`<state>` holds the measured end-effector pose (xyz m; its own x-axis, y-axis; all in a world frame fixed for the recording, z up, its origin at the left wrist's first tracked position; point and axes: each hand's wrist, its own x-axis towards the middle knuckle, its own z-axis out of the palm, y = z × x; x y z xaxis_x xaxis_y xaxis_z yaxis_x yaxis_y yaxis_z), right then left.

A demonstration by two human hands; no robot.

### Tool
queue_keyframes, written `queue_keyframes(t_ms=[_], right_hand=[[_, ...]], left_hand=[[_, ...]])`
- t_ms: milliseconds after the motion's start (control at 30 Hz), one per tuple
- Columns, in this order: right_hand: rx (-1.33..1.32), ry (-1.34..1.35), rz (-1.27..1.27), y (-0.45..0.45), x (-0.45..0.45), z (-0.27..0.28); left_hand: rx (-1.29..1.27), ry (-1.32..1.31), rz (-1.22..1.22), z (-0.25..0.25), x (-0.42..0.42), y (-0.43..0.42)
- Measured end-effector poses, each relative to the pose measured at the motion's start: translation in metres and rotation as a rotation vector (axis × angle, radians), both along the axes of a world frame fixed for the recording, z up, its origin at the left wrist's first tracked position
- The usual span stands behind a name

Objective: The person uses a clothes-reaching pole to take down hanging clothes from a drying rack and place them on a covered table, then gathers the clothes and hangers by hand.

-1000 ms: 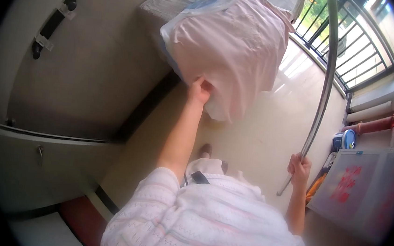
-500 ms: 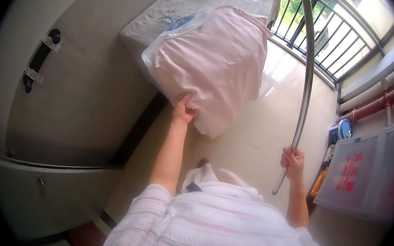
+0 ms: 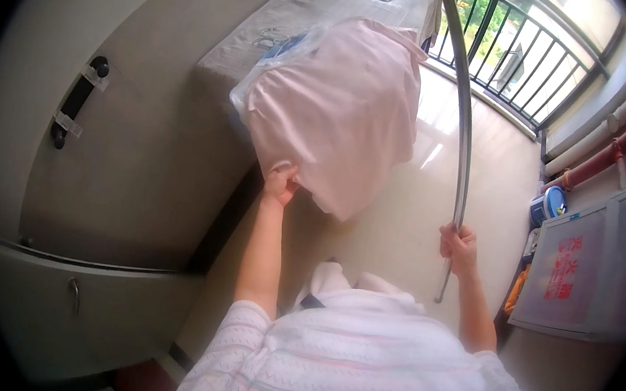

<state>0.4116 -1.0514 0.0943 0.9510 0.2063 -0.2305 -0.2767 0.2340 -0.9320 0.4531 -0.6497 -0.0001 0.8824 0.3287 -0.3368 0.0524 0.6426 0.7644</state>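
Near a draped surface and black railing, the left hand clamped its fingers on pink fabric, the right hand on a pole; a bucket stood beside a cabinet

Pole: glossy metal; draped cloth: pale, matt, creased; floor: smooth, glossy.
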Motion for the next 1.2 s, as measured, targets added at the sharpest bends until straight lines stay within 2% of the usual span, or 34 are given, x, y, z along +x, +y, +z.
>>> queue_keyframes(t_ms=[67, 100, 233, 300, 333, 367, 433, 500, 567, 600, 667, 733, 800, 900, 1033, 1200], right_hand=[[0.004, 0.007, 0.012, -0.004, -0.004, -0.001], [0.005, 0.009, 0.020, -0.006, -0.005, -0.001], [-0.024, 0.006, 0.029, -0.008, -0.012, -0.002], [-0.022, -0.051, 0.055, -0.013, -0.010, -0.008], [-0.028, -0.098, 0.085, -0.015, -0.010, -0.012], [-0.047, -0.098, 0.083, -0.015, -0.010, -0.015], [-0.030, -0.100, 0.092, -0.014, -0.011, -0.022], [-0.019, -0.134, 0.149, -0.009, -0.011, -0.020], [-0.030, -0.139, 0.215, 0.001, -0.010, -0.012], [-0.016, -0.102, 0.238, 0.008, -0.008, -0.006], [0.024, -0.079, 0.316, 0.028, -0.008, 0.016], [0.037, -0.104, 0.416, 0.047, -0.013, 0.032], [0.025, -0.187, 0.540, 0.065, -0.015, 0.049], [0.124, -0.293, 0.530, 0.081, -0.021, 0.070], [-0.097, -0.238, 0.688, 0.068, -0.028, 0.025], [-0.019, -0.212, 0.795, 0.092, -0.028, 0.014]], left_hand=[[0.132, 0.133, -0.098, -0.020, -0.006, 0.016], [0.267, 0.183, -0.044, 0.000, -0.009, 0.004], [0.659, 0.287, 0.047, 0.001, 0.000, 0.002], [0.636, 0.266, 0.142, 0.006, -0.002, -0.009], [0.568, 0.293, 0.078, -0.015, -0.001, -0.001], [0.626, 0.389, -0.047, -0.010, -0.007, -0.003], [0.574, 0.432, -0.229, -0.010, -0.021, -0.006], [0.710, 0.528, -0.503, 0.014, -0.030, -0.016], [0.722, 0.293, -0.630, 0.041, -0.029, -0.036], [0.764, 0.134, -0.660, 0.066, -0.030, -0.055], [0.670, -0.144, -0.744, 0.142, -0.039, -0.094], [0.604, -0.427, -0.757, 0.178, -0.044, -0.124], [0.544, -0.487, -0.702, 0.213, -0.058, -0.139], [0.498, -0.530, -0.603, 0.241, -0.069, -0.140], [0.550, -0.580, -0.546, 0.274, -0.071, -0.108], [0.596, -0.696, -0.614, 0.294, -0.060, -0.084]])
